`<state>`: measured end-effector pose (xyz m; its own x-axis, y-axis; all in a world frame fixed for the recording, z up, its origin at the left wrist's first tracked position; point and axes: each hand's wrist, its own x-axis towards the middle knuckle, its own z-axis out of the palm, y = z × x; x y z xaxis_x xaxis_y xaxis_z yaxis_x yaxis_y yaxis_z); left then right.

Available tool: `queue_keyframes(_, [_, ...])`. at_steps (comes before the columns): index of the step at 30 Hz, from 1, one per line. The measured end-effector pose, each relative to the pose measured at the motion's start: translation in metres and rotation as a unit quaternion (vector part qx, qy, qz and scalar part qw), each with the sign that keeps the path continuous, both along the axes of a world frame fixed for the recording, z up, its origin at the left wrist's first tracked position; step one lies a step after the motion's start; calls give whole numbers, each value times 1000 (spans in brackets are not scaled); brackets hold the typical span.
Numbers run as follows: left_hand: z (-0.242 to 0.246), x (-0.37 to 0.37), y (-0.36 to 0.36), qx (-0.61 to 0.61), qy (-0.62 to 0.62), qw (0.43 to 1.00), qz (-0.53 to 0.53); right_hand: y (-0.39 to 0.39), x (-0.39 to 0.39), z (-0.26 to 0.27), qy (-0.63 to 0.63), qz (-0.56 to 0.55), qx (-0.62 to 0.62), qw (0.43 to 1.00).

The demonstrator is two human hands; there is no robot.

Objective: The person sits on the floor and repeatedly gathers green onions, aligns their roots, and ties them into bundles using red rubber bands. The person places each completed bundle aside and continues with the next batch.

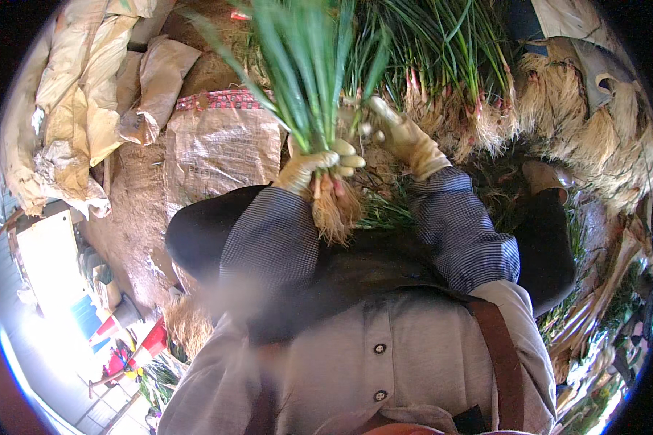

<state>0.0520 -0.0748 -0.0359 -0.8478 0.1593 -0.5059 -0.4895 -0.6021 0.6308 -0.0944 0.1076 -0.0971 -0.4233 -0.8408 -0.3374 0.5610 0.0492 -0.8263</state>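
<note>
My left hand (318, 166), in a pale glove, is closed around a bunch of green onions (310, 103) just above their reddish bases. Their stringy roots (334, 209) hang below the fist, and the long green leaves fan upward, blurred. To the right, my right hand (394, 128), gloved too, is raised near loose green leaves; its fingers are blurred, and whether it grips any of them cannot be told. Beyond it lies a large pile of green onions (468, 81) with reddish bases and pale roots.
A woven plastic sack (223, 147) with a red patterned edge lies at left on the dirt floor (133, 217). Crumpled tan sheeting (79, 92) is farther left. More rooted bunches (598, 130) line the right side. Loose green leaves (386, 212) lie between my legs.
</note>
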Motion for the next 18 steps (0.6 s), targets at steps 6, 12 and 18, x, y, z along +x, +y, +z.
queue_keyframes(6, [-23, 2, 17, -8, -44, 994, 103, -46, 17, 26, -37, -83, 118, 989])
queue_keyframes(12, [-8, -5, 3, 61, 7, 997, 36, -49, -23, -31, 246, 27, 152, 957])
queue_keyframes(18, [25, -18, -28, 20, 56, 991, 118, -91, -45, -56, 48, -98, 391, 914])
